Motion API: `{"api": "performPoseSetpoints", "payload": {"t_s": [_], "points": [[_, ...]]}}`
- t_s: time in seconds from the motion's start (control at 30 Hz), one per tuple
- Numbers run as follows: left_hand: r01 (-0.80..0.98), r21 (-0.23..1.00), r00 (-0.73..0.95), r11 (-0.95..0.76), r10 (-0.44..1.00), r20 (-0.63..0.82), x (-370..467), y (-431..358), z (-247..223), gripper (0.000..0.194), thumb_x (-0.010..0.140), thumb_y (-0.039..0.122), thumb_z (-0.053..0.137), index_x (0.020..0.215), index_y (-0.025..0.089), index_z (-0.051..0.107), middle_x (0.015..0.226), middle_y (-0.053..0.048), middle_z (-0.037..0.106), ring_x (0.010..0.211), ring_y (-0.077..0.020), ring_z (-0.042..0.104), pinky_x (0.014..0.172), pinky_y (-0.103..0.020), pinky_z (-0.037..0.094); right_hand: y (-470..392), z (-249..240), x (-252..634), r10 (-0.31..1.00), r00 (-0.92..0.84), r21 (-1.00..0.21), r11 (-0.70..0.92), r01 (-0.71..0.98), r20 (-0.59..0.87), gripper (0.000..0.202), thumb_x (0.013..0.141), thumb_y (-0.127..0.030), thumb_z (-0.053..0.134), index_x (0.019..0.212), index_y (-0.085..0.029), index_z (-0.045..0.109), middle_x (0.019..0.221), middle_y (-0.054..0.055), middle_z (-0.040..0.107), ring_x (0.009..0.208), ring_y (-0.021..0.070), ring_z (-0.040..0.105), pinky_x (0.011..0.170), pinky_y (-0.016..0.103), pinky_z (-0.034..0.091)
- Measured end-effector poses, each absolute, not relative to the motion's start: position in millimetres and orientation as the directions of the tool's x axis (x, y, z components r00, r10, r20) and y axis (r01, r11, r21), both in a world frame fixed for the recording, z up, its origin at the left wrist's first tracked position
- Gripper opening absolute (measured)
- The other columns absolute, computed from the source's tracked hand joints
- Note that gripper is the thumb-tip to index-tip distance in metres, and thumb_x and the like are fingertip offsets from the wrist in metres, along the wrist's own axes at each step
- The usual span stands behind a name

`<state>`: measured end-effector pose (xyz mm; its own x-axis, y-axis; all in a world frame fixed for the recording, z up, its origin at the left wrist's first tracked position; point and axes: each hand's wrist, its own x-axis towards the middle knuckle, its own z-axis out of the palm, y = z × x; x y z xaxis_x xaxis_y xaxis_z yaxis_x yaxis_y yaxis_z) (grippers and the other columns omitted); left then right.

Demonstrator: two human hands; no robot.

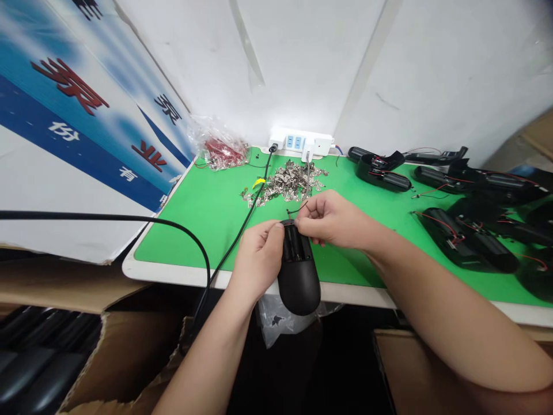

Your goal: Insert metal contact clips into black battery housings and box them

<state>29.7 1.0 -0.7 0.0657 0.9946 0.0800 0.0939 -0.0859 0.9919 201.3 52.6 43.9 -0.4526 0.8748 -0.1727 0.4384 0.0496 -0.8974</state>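
A black plastic housing (299, 282) with a rounded lower end and an open compartment at its upper end is held over the table's front edge. My left hand (261, 251) grips its upper left side, thumb on the rim. Pinched at the upper right corner of the housing is my right hand (326, 219), its fingers closed by a short dark wire (298, 210) that sticks up from the top end. Whatever lies between the right fingertips is too small to make out. Small metal pieces (290, 181) lie heaped just beyond the hands.
A white power strip (302, 142) stands at the wall, with a black cable (246, 222) crossing the green mat (190, 230). Several black housings (466, 239) with red wires lie right. A plastic bag (222, 151) sits back left; cardboard boxes (125, 351) stand below.
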Motion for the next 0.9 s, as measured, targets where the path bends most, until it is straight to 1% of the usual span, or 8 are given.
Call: {"api": "performPoseSetpoints", "payload": {"t_s": [0.07,0.13,0.23,0.37,0.43,0.6,0.73,0.9], "points": [[0.115,0.989,0.072,-0.094,0.994,0.086,29.3,0.7,-0.1,0.036,0.098,0.033,0.045,0.065,0.021,0.037,0.064,0.004,0.03,0.059,-0.0111,0.027,0.053,-0.028,0.022,52.0,44.0,201.6,0.879,-0.446,-0.892,0.057,0.447,-0.167,0.014,0.074,-0.024,0.063,0.062,-0.019,0.06,0.05,-0.004,0.054,0.043,0.0077,0.048,0.038,0.019,0.035],[0.099,0.991,0.08,-0.09,0.993,0.082,29.1,0.8,0.0,0.036,0.098,0.034,0.045,0.065,0.02,0.038,0.064,0.004,0.031,0.06,-0.0113,0.028,0.054,-0.027,0.023,52.0,45.4,202.4,0.878,-0.45,-0.898,0.054,0.436,-0.166,0.014,0.074,-0.024,0.064,0.061,-0.019,0.059,0.049,-0.004,0.054,0.043,0.0085,0.05,0.038,0.019,0.039],[-0.01,0.998,0.09,-0.058,0.994,0.059,29.5,1.0,-1.1,0.035,0.098,0.035,0.047,0.066,0.02,0.043,0.064,0.004,0.035,0.061,-0.0115,0.031,0.055,-0.027,0.025,52.8,48.6,203.4,0.868,-0.473,-0.919,0.05,0.39,-0.153,0.014,0.072,-0.024,0.065,0.06,-0.02,0.059,0.048,-0.003,0.056,0.044,0.0096,0.055,0.041,0.02,0.044],[-0.141,0.99,0.135,-0.004,0.99,0.024,30.6,0.4,-2.0,0.029,0.094,0.033,0.052,0.07,0.017,0.055,0.066,0.002,0.046,0.062,-0.0119,0.039,0.057,-0.026,0.029,52.9,50.3,204.2,0.858,-0.491,-0.929,0.046,0.366,-0.151,0.011,0.07,-0.024,0.066,0.061,-0.019,0.063,0.049,-0.002,0.059,0.044,0.0106,0.057,0.04,0.02,0.047],[-0.127,0.992,0.15,-0.005,0.988,0.024,30.8,-0.1,-0.9,0.029,0.093,0.034,0.052,0.071,0.016,0.058,0.065,0.001,0.048,0.061,-0.0115,0.039,0.056,-0.025,0.03,52.3,49.9,204.3,0.858,-0.49,-0.927,0.044,0.372,-0.156,0.011,0.07,-0.024,0.067,0.062,-0.018,0.063,0.049,-0.002,0.06,0.044,0.0105,0.057,0.039,0.019,0.047],[-0.054,0.997,0.151,-0.053,0.987,0.061,29.6,-1.0,2.7,0.031,0.093,0.031,0.048,0.065,0.017,0.053,0.06,0.004,0.041,0.057,-0.0101,0.033,0.052,-0.024,0.025,51.1,50.3,202.5,0.857,-0.488,-0.923,0.037,0.383,-0.168,0.01,0.069,-0.023,0.067,0.061,-0.018,0.063,0.049,-0.002,0.059,0.043,0.0094,0.056,0.039,0.018,0.047],[-0.001,0.997,0.136,-0.071,0.988,0.071,28.9,-1.3,2.2,0.031,0.094,0.031,0.045,0.066,0.018,0.053,0.061,0.003,0.041,0.058,-0.0106,0.033,0.053,-0.025,0.025,51.0,51.0,200.3,0.856,-0.489,-0.927,0.033,0.375,-0.167,0.01,0.067,-0.023,0.066,0.061,-0.018,0.062,0.048,-0.002,0.059,0.042,0.009,0.055,0.038,0.017,0.046],[0.067,0.995,0.071,-0.08,0.995,0.075,28.5,-1.5,1.1,0.031,0.091,0.029,0.049,0.062,0.019,0.044,0.061,0.004,0.035,0.06,-0.0112,0.03,0.053,-0.027,0.021,50.5,48.9,199.8,0.858,-0.49,-0.928,0.043,0.37,-0.155,0.011,0.068,-0.023,0.067,0.061,-0.018,0.061,0.048,-0.003,0.059,0.042,0.0087,0.055,0.037,0.017,0.045]]}}
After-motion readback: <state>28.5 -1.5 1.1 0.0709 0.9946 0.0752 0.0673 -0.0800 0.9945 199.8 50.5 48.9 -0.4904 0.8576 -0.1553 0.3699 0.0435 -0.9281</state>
